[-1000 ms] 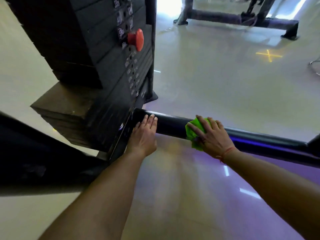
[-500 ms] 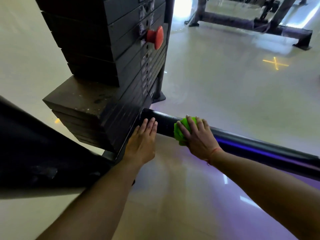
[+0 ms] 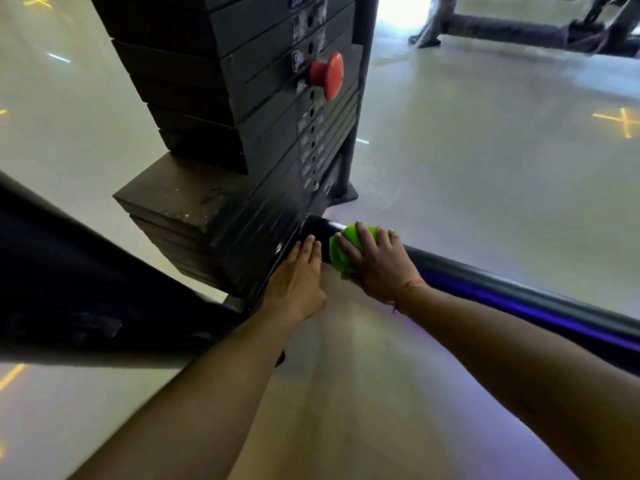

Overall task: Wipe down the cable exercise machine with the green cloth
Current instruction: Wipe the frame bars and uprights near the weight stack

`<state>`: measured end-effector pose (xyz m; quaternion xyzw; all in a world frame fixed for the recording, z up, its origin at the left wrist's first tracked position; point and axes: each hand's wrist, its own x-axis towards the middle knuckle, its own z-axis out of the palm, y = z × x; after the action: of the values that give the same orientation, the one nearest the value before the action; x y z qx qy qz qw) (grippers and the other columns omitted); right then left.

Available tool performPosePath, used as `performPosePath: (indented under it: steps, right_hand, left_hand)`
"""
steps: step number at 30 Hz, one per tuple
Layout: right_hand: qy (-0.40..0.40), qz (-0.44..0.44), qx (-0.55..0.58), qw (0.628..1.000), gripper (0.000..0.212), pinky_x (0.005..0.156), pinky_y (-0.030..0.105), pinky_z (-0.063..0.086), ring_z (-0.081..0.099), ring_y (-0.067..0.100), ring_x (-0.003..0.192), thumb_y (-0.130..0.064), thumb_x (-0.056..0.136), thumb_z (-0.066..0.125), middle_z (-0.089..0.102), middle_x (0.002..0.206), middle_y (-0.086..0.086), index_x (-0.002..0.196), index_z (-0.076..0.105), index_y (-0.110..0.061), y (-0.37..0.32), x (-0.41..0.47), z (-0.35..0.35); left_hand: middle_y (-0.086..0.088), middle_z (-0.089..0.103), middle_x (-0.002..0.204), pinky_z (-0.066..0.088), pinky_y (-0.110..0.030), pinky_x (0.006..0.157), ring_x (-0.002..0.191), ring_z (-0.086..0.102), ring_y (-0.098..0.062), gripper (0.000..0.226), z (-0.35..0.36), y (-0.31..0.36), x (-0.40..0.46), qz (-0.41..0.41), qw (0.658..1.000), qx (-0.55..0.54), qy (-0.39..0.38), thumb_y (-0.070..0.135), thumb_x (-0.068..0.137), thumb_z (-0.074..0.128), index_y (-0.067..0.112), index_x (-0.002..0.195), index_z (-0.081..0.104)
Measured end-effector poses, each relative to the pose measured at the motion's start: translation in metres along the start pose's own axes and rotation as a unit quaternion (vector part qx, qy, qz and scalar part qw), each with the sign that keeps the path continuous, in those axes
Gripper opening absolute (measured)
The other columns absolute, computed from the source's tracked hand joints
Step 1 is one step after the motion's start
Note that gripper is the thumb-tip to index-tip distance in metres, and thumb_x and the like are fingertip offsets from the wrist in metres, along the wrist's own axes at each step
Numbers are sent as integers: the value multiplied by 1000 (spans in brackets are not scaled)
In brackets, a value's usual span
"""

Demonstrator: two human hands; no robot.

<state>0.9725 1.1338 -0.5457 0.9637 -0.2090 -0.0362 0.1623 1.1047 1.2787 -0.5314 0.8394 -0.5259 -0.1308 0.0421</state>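
1. The weight stack (image 3: 242,109) rises at far left, a red selector pin (image 3: 327,76) in its face.
2. A black base bar (image 3: 519,299) runs right from it.
3. Left hand (image 3: 294,282) rests flat, fingers straight, on the bar's end.
4. Right hand (image 3: 377,265) presses the bunched green cloth (image 3: 341,254) onto the bar, fingers spread over it, just right of the left hand.

Two bare forearms, no sleeves — a thin red thread bracelet (image 3: 410,284) on the right wrist
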Motion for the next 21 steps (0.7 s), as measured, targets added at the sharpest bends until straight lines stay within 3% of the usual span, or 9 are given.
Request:
performPosePath:
  steps: [7,11,15,19,21]
  right_hand:
    - [79,-46,0,996,78,107,62,39,41,49,130,-57,96,52,30,157,20,160,18,-29,23,-32,25]
    - [77,-8,29,997,82,105,62,40,47,48,121,-61,91,57,37,149,22,157,25,-25,1,0,11]
    - [67,13,69,995,82,108,61,38,45,46,126,-61,93,53,36,150,21,158,20,-24,-13,22,4]
    - [124,-16,52,991,71,114,64,32,38,50,136,-40,95,57,35,154,19,157,27,-24,-13,9,20]
    - [149,4,113,982,67,120,63,25,31,48,144,-30,93,57,35,157,17,156,33,-25,-24,11,19]
  left_hand:
    - [-3,0,169,6,-31,124,156,-2,-18,76,-6,-6,-11,8,999,45,-26,25,96,43,9,160,7]
    - [-5,8,169,9,-35,126,156,0,-21,75,-5,-2,-17,1,997,74,-16,26,95,45,10,160,11]
    - [-6,13,168,8,-37,125,156,3,-24,76,-5,4,-29,-8,995,100,-22,22,93,48,9,160,14]
    - [-6,17,167,10,-39,126,156,6,-23,69,-17,0,-45,-41,991,129,-3,25,98,42,10,160,17]
    - [-9,17,167,13,-40,126,155,9,-26,67,-25,3,-62,-79,989,122,-14,27,99,41,8,159,16]
